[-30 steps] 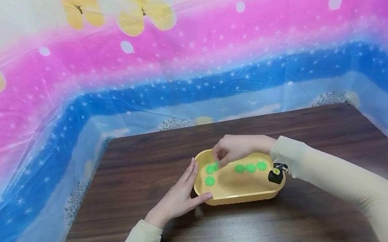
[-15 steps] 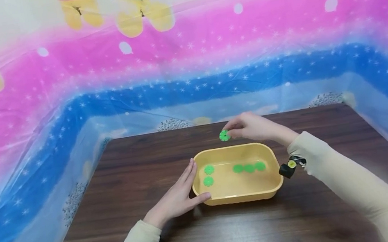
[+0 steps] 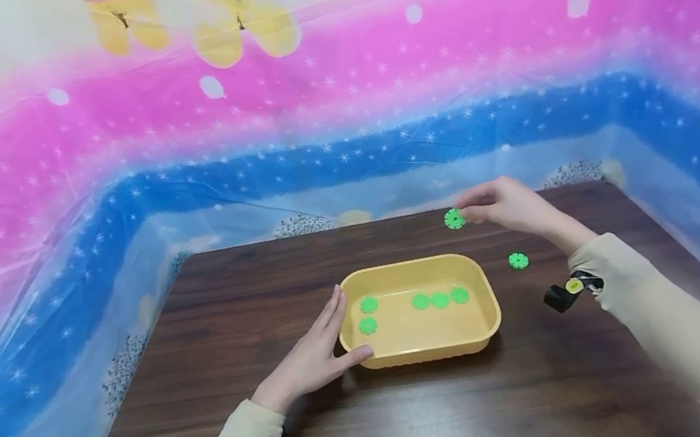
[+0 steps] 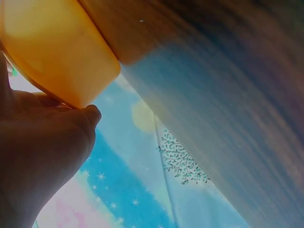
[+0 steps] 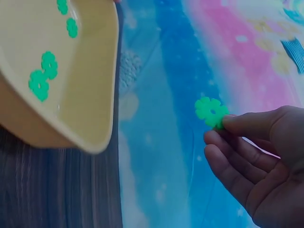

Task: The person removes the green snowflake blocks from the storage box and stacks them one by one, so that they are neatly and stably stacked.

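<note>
My right hand (image 3: 516, 206) is raised above the table's far side, pinching a green flower-shaped plastic disc (image 3: 454, 219) between thumb and fingers. The right wrist view shows that disc (image 5: 212, 112) with notched edges and a small hole in the middle. A yellow plastic tub (image 3: 422, 350) stands on the table with several similar discs lying inside. Against the tub's left end rests my left hand (image 3: 315, 350), its fingers straight along the outside and its thumb over the near rim. In the left wrist view, the tub (image 4: 57, 52) touches that hand.
Another green disc (image 3: 518, 260) lies on the dark wooden table (image 3: 250, 270), right of the tub. A printed cloth (image 3: 307, 105) hangs behind the table and along its sides. A black wrist camera (image 3: 561, 297) sits on the right wrist.
My right hand has lifted a green disc out of the tub and carried it up and right. A disc on the table has come into sight. The left hand stays at the tub.
</note>
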Available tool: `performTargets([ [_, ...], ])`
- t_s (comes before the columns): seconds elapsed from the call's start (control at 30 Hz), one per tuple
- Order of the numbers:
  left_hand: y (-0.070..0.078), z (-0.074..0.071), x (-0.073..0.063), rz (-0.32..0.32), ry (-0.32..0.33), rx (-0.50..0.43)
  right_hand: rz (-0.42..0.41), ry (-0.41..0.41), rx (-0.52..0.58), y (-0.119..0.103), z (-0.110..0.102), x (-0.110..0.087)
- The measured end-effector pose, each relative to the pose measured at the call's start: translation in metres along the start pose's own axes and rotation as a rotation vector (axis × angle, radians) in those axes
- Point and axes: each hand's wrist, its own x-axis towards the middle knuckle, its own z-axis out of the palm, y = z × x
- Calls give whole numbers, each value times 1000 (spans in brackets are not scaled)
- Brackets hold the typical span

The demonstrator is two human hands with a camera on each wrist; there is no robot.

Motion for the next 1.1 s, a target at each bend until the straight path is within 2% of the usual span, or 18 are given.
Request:
performTargets([
  [0.2, 0, 0, 1, 7, -4, 1, 111, 77, 53, 26, -17, -16],
  [0.4, 1, 1, 2, 14, 0, 16, 179, 96, 98, 59, -23, -28],
  [0.67, 1, 1, 2, 6, -9, 14, 262, 61, 43, 96, -11, -37],
  [1.1, 0, 1, 3, 11, -8, 15, 322, 22, 72, 125, 12, -42],
])
